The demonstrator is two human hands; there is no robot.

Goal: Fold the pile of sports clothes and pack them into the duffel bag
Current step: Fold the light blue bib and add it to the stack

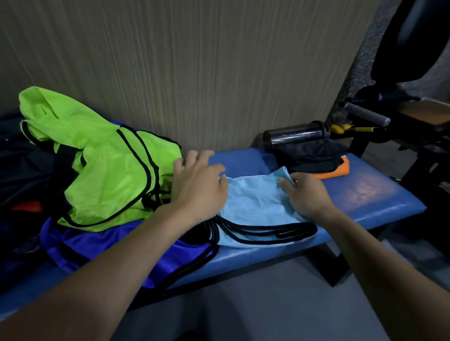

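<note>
1. My left hand (201,186) lies flat on the blue bib (253,208), right hand (306,194) pinching its corner, on the worktop (373,204).
2. Green bib (109,169) and purple bib (126,248) unfolded; can't see any bag.

Your left hand (199,184) hides the light blue vest's (256,206) left edge. The dark clothes (13,164) run off the frame's left edge, too dim to identify.
</note>
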